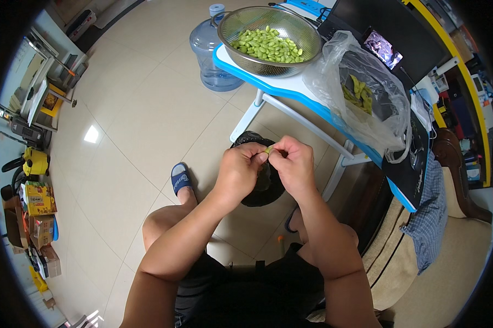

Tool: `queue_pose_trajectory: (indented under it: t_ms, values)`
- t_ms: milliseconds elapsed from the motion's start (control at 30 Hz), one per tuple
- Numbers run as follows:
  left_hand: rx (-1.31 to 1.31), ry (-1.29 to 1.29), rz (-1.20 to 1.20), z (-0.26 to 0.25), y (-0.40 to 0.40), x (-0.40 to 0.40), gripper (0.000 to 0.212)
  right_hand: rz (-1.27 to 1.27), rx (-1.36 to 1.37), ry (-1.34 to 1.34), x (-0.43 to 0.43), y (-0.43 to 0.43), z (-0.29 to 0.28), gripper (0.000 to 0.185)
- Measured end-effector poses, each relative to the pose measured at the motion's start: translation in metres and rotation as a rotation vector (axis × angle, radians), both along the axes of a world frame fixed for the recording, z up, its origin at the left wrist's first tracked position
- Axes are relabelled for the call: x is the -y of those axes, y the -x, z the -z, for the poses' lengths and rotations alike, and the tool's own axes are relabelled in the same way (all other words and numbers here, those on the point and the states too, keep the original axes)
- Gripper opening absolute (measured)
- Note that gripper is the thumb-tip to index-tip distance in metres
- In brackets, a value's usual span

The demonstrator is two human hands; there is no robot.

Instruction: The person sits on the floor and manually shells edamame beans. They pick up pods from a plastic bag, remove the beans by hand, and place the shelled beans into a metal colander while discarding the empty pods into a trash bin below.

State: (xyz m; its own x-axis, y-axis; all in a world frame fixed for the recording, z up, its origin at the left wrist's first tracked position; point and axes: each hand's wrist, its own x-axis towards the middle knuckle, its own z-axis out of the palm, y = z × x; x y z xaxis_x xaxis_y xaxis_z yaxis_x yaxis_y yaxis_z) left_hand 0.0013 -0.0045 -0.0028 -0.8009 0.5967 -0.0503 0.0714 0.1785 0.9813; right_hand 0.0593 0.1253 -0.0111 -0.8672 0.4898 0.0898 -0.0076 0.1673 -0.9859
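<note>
Between the fingertips of my left hand (240,166) and my right hand (291,162) is a small green bean pod (268,150), mostly covered by the fingers. Both hands pinch it above a bin lined with a black plastic bag (267,197), whose inside is partly hidden by my hands. Up on the folding table (285,88), a perforated metal colander (267,67) holds many shelled green beans (267,44). To its right, a translucent plastic bag (336,94) stands open with several unshelled pods (359,94) in it.
A large blue water jug (213,57) stands on the floor beside the table. A phone (382,48) with a lit screen leans against a dark monitor (414,37). A sofa (455,250) with a checked blue cloth (427,221) is at my right. Cardboard boxes (41,231) line the left side.
</note>
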Motion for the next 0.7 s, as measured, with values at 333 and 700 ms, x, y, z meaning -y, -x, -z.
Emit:
queue_pose_trajectory:
  t_ms: [333, 700]
  values:
    - [0.443, -0.199, 0.044, 0.002, 0.008, 0.001, 0.012, -0.098, -0.069, 0.226, 0.0, -0.001, -0.003, 0.01]
    - [0.562, -0.239, 0.084, -0.004, 0.014, 0.005, 0.012, -0.148, -0.106, 0.21, 0.0, -0.002, -0.008, 0.009]
